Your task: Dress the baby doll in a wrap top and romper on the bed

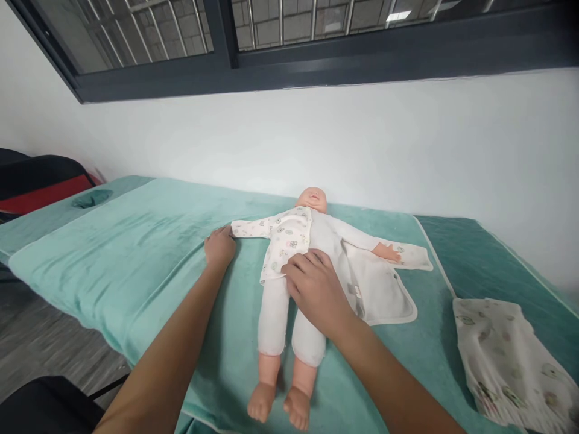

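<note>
A baby doll point(313, 201) lies on its back, head toward the wall, with bare feet and white cloth legs. A white printed baby shirt point(287, 234) covers its torso on the left side of the view and the arm on that side. The shirt's other half lies spread on the bed, its sleeve flat under the doll's bare hand point(387, 252). My left hand point(220, 246) is closed at the cuff of the worn sleeve; the doll's hand there is hidden. My right hand point(319, 289) rests over the doll's belly, fingers curled on the shirt's front edge near the hem.
Green sheeting point(136, 241) covers the massage-type bed, which has a face hole point(91, 198). Folded printed baby clothing point(511, 355) lies at the right. Behind are a white wall point(362, 138) and a dark window frame point(316, 69). A black and red chair point(43, 184) stands left.
</note>
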`<state>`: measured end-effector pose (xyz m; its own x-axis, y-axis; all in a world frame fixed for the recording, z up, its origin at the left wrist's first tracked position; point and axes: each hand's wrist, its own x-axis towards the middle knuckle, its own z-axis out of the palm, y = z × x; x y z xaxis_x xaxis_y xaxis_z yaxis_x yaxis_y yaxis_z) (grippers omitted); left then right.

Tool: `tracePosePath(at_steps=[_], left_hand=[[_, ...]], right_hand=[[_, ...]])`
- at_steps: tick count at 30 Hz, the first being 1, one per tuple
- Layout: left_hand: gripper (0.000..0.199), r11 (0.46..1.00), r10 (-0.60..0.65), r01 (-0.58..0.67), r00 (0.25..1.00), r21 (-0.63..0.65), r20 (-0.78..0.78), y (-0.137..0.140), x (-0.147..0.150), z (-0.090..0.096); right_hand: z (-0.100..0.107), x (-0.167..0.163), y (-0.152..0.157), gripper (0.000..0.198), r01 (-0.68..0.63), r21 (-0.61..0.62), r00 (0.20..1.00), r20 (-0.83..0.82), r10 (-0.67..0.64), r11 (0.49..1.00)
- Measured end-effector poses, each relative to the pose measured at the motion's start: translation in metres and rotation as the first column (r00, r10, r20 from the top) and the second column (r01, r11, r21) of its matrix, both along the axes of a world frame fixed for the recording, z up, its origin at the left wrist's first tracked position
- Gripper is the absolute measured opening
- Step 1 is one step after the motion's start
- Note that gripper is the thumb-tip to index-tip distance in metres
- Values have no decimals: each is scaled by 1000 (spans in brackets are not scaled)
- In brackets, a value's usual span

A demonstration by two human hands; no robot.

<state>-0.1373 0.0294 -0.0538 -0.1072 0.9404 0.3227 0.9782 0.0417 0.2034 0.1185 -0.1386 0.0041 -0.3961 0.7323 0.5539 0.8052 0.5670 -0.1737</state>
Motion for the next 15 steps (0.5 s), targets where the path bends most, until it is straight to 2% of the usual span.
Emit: tracePosePath(at_steps=[6, 15], left_hand=[[49, 1000, 15, -14, 1000, -9, 9, -1, 2, 1], [50, 1000, 13, -13, 1000, 1, 22, -1, 1, 2]], right_hand=[[5, 0, -4, 21, -157, 14, 984, -85, 158, 987], [6, 5, -3, 18, -226, -23, 969, -106, 222, 974]])
